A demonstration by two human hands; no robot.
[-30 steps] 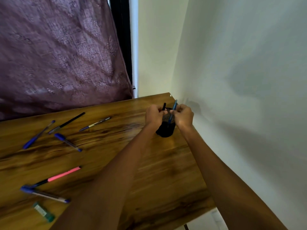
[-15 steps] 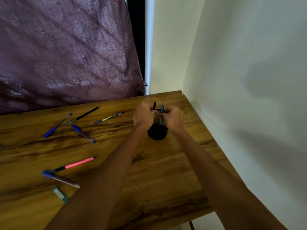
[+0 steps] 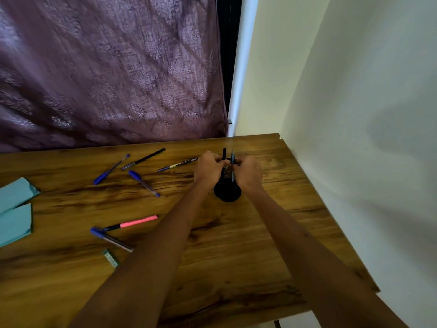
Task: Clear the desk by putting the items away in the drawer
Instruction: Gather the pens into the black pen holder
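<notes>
Both hands' curled fingers (image 3: pixel 218 163) grip the black mesh pen cup (image 3: pixel 227 191), which holds two pens (image 3: pixel 232 159).

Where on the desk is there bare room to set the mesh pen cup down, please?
Bare wood lies near the front edge of the desk, between the forearms, and right of the pen cup toward the wall. The left half is crowded: blue pens, pink highlighter, eraser, teal paper.

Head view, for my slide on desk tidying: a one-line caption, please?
Both hands, left and right, grip a black mesh pen holder on a wooden desk strewn with pens.
</notes>
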